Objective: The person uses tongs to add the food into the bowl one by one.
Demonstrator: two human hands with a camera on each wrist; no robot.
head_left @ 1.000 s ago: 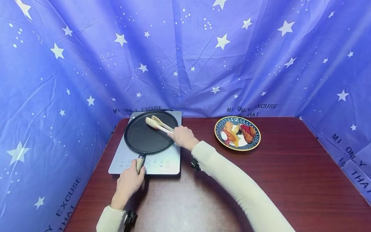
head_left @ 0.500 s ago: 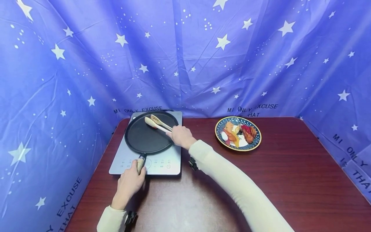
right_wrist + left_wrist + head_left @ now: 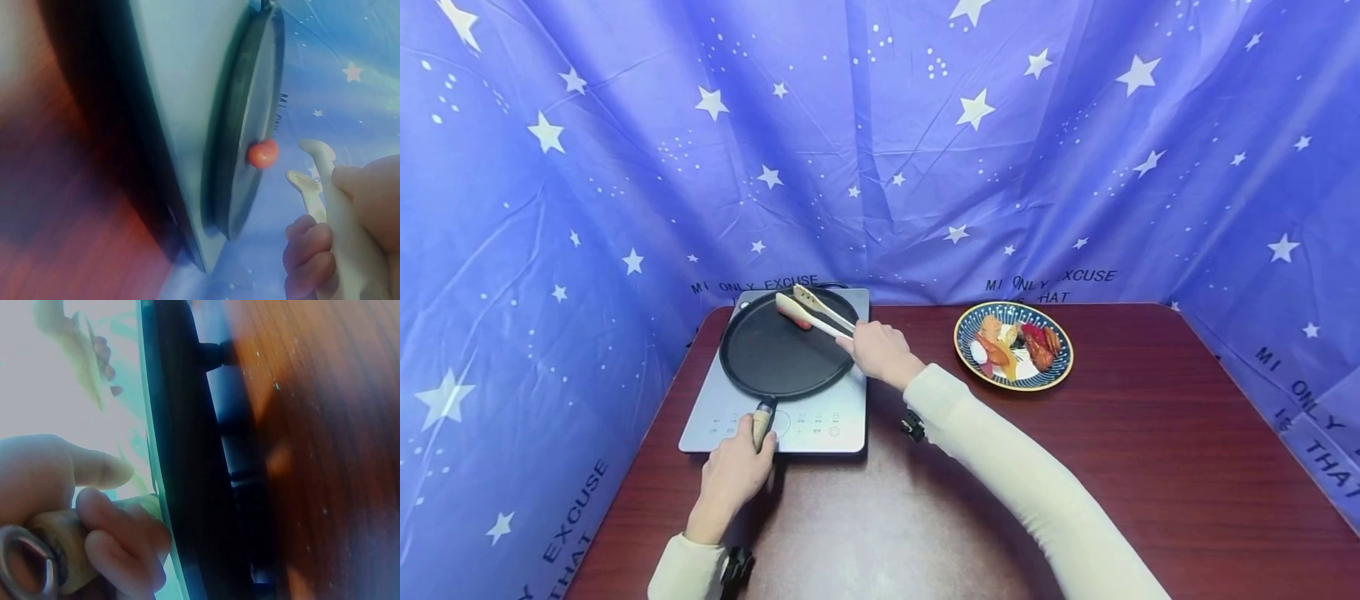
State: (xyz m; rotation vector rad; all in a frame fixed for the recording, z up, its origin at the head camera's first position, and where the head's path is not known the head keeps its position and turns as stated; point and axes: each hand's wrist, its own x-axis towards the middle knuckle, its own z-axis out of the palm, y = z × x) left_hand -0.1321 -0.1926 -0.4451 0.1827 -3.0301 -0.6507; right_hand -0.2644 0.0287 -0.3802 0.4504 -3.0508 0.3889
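Observation:
My left hand (image 3: 737,471) grips the wood-coloured handle (image 3: 761,423) of a round black flat pan (image 3: 775,358). In the left wrist view, fingers (image 3: 125,544) curl round that handle, which ends in a metal ring (image 3: 28,562). My right hand (image 3: 882,354) holds cream-coloured tongs (image 3: 826,326) over the pan's far right part, their two arms spread. Under them lies a small reddish-orange, sausage-like piece (image 3: 802,323), partly hidden in the head view. The right wrist view shows its rounded end (image 3: 263,154) on the pan, apart from the tongs' tips.
Beneath the pan is a silver induction cooker (image 3: 842,421) on a dark red wooden table (image 3: 1135,433). A blue patterned plate (image 3: 1063,367) with several food pieces stands to the right. A blue star-printed curtain (image 3: 925,150) surrounds the table.
The tongs have risen slightly and their tips have spread wider, uncovering more of the reddish-orange piece. My right hand has shifted a little right; the left hand keeps its hold on the pan handle.

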